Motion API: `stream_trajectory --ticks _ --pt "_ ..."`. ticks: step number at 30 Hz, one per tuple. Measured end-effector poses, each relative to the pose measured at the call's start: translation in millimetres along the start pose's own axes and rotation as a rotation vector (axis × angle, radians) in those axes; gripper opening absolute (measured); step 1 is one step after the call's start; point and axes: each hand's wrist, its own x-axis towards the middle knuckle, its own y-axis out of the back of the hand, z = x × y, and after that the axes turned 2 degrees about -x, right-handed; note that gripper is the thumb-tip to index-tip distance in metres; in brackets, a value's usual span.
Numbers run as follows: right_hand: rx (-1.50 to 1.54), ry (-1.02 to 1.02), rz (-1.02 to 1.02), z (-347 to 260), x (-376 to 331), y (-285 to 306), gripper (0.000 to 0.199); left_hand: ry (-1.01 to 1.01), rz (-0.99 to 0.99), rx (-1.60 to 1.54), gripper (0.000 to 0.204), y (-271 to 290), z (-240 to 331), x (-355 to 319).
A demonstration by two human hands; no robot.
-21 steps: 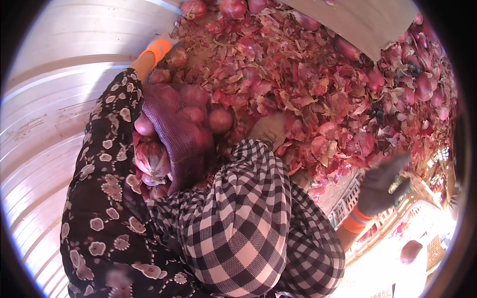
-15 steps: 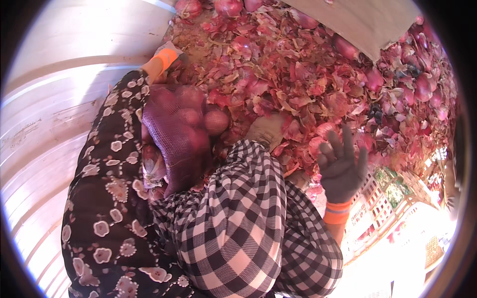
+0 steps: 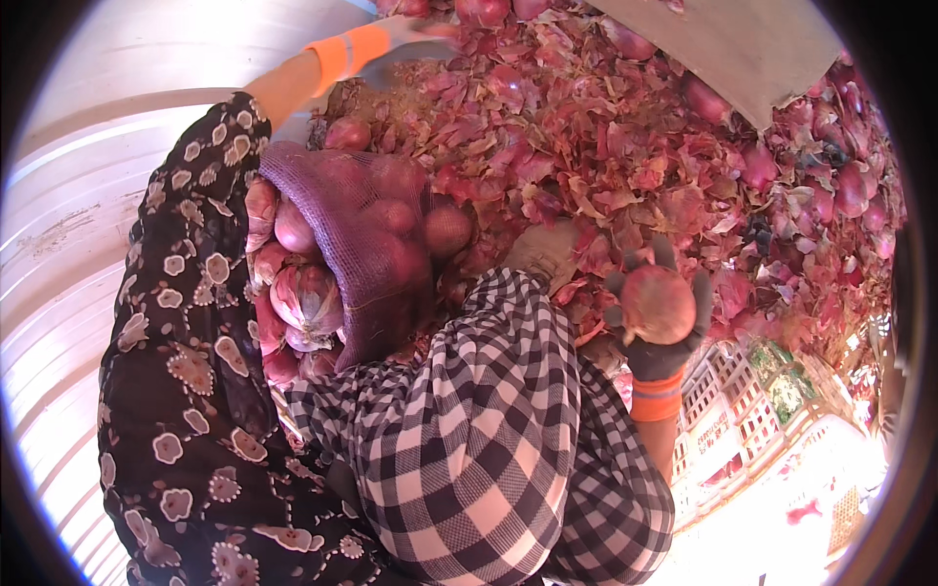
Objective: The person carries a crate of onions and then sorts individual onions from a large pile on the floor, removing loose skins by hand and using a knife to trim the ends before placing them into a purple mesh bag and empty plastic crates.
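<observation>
My right hand (image 3: 674, 337), in a dark glove with an orange cuff, cups a round red onion (image 3: 659, 305), fingers curled up around its sides. My left hand (image 3: 415, 47), also orange-cuffed, stretches over the far left of the onion heap; motion smears its fingers. Below my left arm lies a purple mesh bag (image 3: 347, 225) on its side. Its mouth faces left, against my floral sleeve, and several red onions (image 3: 306, 298) show inside it. One more onion (image 3: 447, 230) is at the bag's right side.
Loose onion skins (image 3: 586, 146) and onions cover the ground ahead. A flat grey-brown panel (image 3: 733, 49) juts in at the top right. White ridged sheeting (image 3: 107, 146) rises on the left. A slatted crate (image 3: 728, 386) stands at the lower right. Black-and-white checked cloth (image 3: 459, 420) fills the lower middle.
My left hand has moved forward and right, away from the bag, onto the heap. My right hand, empty before, now holds an onion. The bag's mouth is more exposed.
</observation>
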Motion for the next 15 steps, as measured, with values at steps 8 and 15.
stream_trajectory --ticks 8,15 --pt "-0.071 0.070 0.173 -19.8 -30.1 5.2 0.063 0.447 0.053 0.658 0.033 -46.2 -138.1 32.1" --pt "-0.202 0.094 0.176 -6.8 -20.0 0.7 0.055 -0.088 -0.023 0.505 0.031 -53.1 -53.3 56.0"
